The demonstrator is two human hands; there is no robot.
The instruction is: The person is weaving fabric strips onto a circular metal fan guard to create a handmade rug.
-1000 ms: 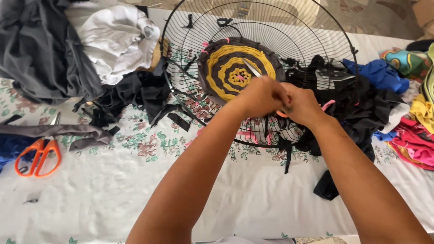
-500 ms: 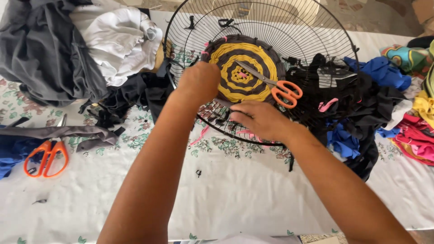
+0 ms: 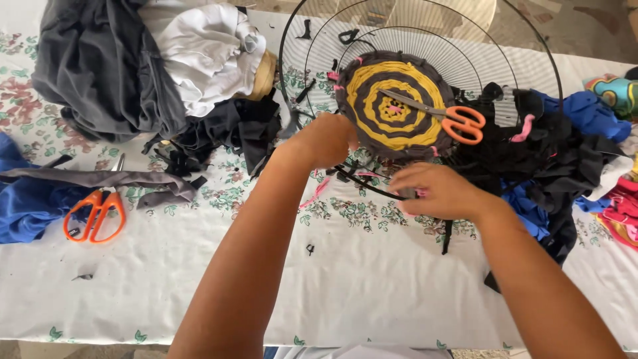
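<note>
Round woven mat point(image 3: 393, 103), yellow and dark rings, lies on wire fan guard point(image 3: 425, 40) at far centre of tabletop point(image 3: 332, 279). Left hand point(image 3: 324, 138) curled at mat's near-left edge, fingers closed on edge strands; exact grip hidden. Right hand point(image 3: 435, 191) just near of mat, fingers bent over guard rim and pink strip; hold unclear. Orange-handled scissors point(image 3: 444, 117) rest on mat's right side. Second orange scissors point(image 3: 96, 211) far left.

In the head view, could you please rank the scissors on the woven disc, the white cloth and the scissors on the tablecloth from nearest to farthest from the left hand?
From the left hand:
1. Scissors on the woven disc, to its right.
2. White cloth, up and left.
3. Scissors on the tablecloth, far left.
</note>
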